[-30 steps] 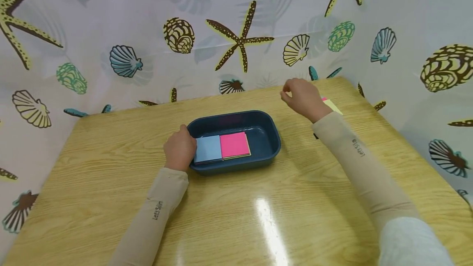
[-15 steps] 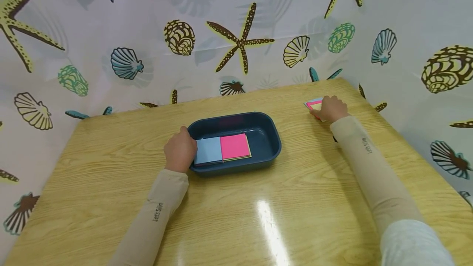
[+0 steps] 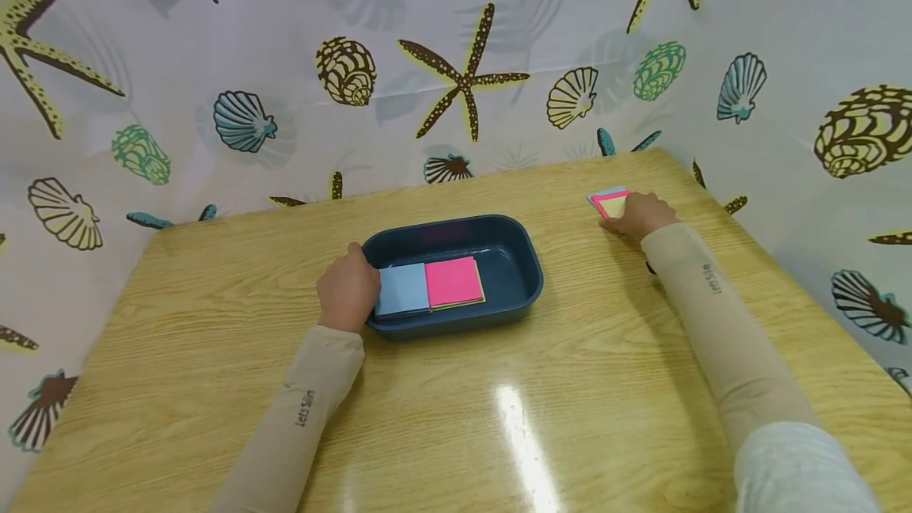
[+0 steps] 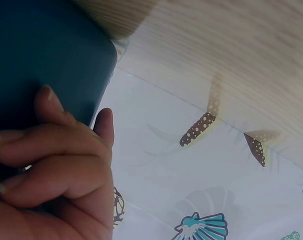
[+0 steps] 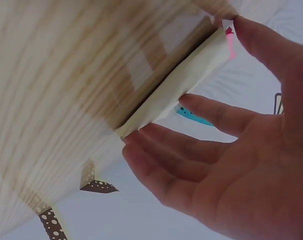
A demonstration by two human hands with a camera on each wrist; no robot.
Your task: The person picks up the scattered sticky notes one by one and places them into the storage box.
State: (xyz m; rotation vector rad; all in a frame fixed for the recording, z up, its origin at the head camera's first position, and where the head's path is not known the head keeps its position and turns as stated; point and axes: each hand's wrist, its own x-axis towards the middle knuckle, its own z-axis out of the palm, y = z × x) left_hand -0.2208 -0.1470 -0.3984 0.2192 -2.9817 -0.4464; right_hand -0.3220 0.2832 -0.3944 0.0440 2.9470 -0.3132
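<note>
On the left, my left hand grips the left end of a dark blue plastic tub. Its curled fingers lie against the tub wall in the left wrist view. Inside, a light blue pad of sticky notes lies beside a pink pad, with yellow edges under the pink. At the back right, my right hand holds a small fanned pile of sticky notes in blue, pink and pale yellow. Thumb and fingertips meet the pile's edges in the right wrist view; the pile lies low at the table.
The wooden table reaches back to a white curtain printed with shells and starfish, which also runs down the right side. A bright glare streak crosses the table front. A small dark item shows beside the right wrist, mostly hidden.
My right hand has moved right and down from above the table onto the pile of sticky notes, then shifted slightly along it. The left hand and tub have stayed put.
</note>
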